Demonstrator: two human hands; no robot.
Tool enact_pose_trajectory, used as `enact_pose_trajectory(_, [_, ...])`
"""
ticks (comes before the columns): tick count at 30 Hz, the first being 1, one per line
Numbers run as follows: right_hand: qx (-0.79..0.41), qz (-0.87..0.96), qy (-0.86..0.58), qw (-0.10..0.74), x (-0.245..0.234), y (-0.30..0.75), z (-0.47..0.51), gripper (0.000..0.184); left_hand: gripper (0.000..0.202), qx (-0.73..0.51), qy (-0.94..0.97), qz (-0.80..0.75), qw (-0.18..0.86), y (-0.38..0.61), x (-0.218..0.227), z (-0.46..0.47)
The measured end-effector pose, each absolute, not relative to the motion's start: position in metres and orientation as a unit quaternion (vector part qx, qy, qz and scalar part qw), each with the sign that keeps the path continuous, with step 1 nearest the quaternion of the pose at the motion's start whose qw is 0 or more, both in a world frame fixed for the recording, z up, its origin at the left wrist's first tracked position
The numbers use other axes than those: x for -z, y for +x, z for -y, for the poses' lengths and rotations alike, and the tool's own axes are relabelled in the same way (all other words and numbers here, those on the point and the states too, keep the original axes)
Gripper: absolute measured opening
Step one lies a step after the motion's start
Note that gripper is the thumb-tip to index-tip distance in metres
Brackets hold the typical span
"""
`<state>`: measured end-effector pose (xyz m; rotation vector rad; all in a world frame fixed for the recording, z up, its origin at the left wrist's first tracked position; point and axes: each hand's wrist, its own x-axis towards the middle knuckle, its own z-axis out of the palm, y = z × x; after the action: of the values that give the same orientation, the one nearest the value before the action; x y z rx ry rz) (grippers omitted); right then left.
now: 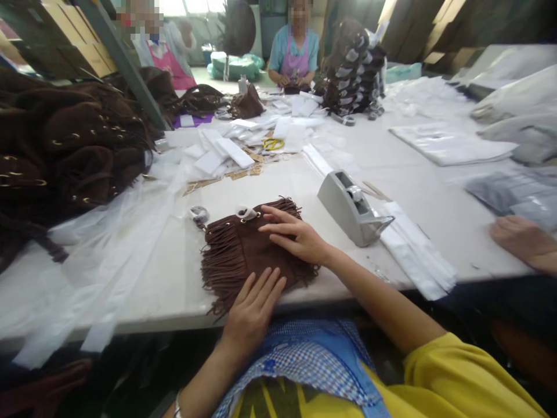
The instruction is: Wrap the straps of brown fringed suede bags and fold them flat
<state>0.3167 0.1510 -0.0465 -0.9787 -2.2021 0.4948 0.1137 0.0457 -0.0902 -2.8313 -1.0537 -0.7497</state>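
A brown fringed bag (256,247) lies flat on the white table in front of me, its fringe hanging toward the near edge. White wrapping covers parts of its metal rings at the top, and a wrapped piece (199,216) sits off its upper left corner. My left hand (252,310) rests flat with fingers extended on the bag's lower edge. Over the bag's upper right side, my right hand (296,235) is spread, fingers apart; whether it presses on the bag I cannot tell. Neither hand grips anything.
A grey tape dispenser (354,209) stands right of the bag, beside white strips (415,249). Brown bags (69,145) are heaped at left. White packets (217,151) and yellow-handled scissors (272,144) lie beyond. Another person's hand (524,238) is at right; a person (296,52) works opposite.
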Motion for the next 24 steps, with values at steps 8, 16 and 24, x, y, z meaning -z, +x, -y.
enact_pose_trajectory(8, [-0.106, 0.87, -0.376, 0.3, 0.056, 0.365, -0.078, 0.027, 0.057, 0.282, -0.9, 0.331, 0.012, 0.107, 0.106, -0.058])
enact_pose_trajectory(16, [-0.012, 0.824, -0.507, 0.252, 0.089, 0.421, -0.095, 0.025, 0.057, 0.262, -0.915, 0.306, 0.005, 0.096, 0.111, -0.075])
enact_pose_trajectory(24, [-0.03, 0.859, -0.426, 0.281, 0.055, 0.375, -0.082, 0.029, 0.052, 0.28, -0.912, 0.3, -0.014, 0.095, 0.112, -0.077])
